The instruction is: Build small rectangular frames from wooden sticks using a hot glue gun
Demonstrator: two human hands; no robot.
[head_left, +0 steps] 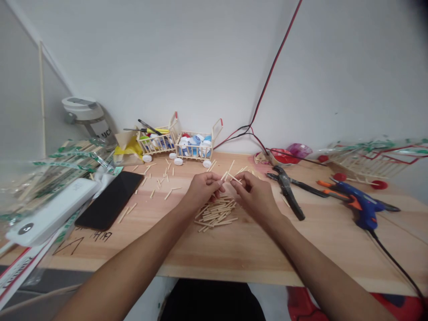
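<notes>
Left hand (205,184) and right hand (254,192) each pinch a thin stick (235,179); I should grip lightly, near the stick pile (217,214).

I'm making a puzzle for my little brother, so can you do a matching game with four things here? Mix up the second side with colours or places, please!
Things:
1. Pile of short sticks
2. Glue gun
3. Phone
4. Far-right cart

Clues:
A. Has red wheels
B. Heaped between the left arm and the right arm
C. Blue with orange parts
D. Black, lying flat on the left side

Right pairs: 1-B, 2-C, 3-D, 4-A
</notes>
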